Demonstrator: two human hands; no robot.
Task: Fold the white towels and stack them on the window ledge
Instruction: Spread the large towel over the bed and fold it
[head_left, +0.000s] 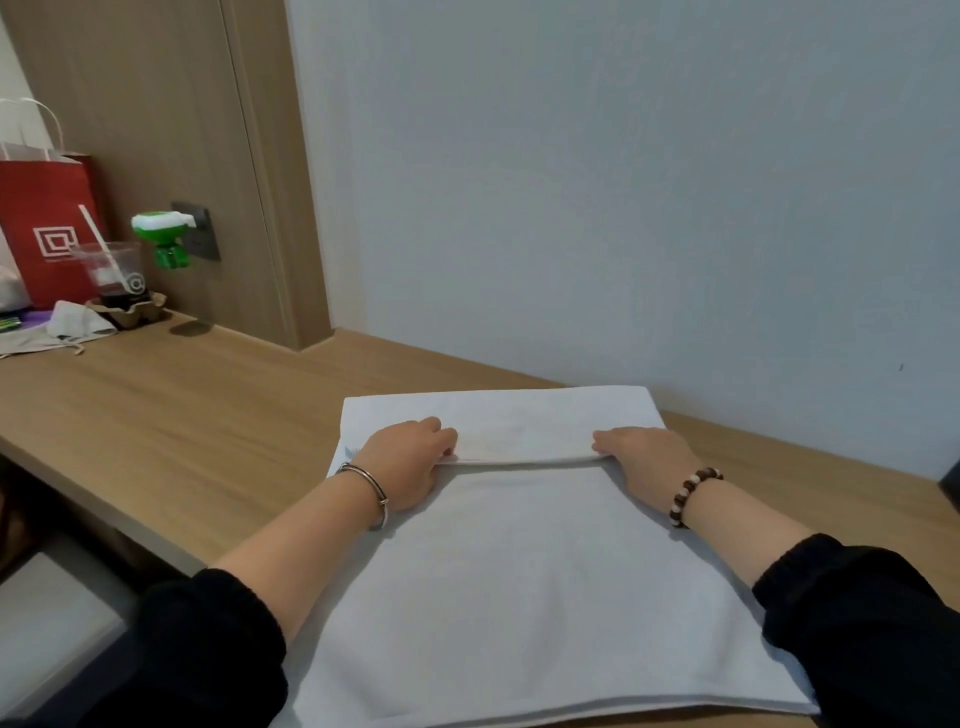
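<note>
From the head camera we look down on both hands at the far part of the white towel (519, 571). The left hand (410, 462) has its fingers curled over the left end of a raised fold, thumb tucked beneath, so it pinches the cloth. The right hand (641, 460) grips the right end of that fold the same way, and the doubled edge runs straight between the two. A silver bangle (371, 491) sits on the left wrist and a bead bracelet (691, 493) on the right; both black sleeves (208, 649) are pushed up the forearms. The towel lies flat on a wooden surface (182, 415), its far edge near the pale wall (623, 182) and its near edge close to us. Far to the left, well apart from the towel, we see a red paper bag (44, 228), a plastic cup (111, 270) with a straw in a cardboard holder (130, 309), and crumpled white cloth (78, 322). Behind them a green-and-white plug-in device (166, 239) sits in a socket on the wood panel (171, 130).
</note>
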